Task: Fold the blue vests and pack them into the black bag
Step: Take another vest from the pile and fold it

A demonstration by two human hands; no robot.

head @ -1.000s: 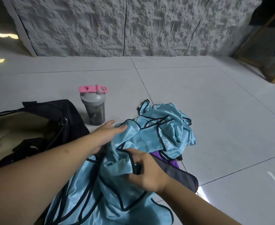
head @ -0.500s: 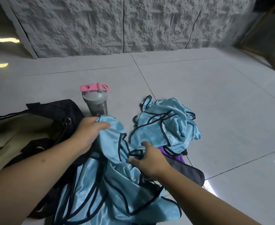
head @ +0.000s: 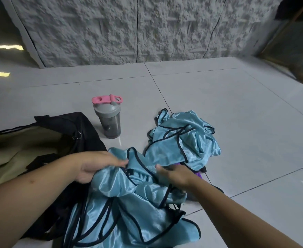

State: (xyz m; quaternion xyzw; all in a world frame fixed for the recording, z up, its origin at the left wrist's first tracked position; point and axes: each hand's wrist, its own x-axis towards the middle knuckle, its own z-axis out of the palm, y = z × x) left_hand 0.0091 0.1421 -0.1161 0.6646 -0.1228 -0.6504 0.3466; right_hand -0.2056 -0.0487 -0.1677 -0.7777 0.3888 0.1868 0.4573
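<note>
The nearest blue vest [head: 129, 203], shiny with dark trim, lay crumpled on the tiled floor [head: 236, 113] at the near edge of the view, partly draped over the black bag [head: 72, 126]. The left hand [head: 95, 167] gripped a bunched fold at the vest's upper left, fingers curled round the cloth with the thumb on top. The right hand [head: 175, 173] rested on the same vest just to the right, its fingers reaching forward over the fabric; whether they pinched the cloth or merely pressed on it could not be told, since the fingertips were blurred. A second heap of blue vests [head: 186, 140] lay just beyond the right hand, touching the held vest, with a scrap of purple fabric [head: 199, 174] peeking out beneath it beside the right wrist. The black bag sat to the left, open, showing a tan lining [head: 22, 149], its near side under the left forearm. A grey shaker bottle [head: 108, 120] with a pink lid stood upright on the floor between the bag and the far heap. A rough stone wall [head: 147, 29] ran along the floor's far edge.
</note>
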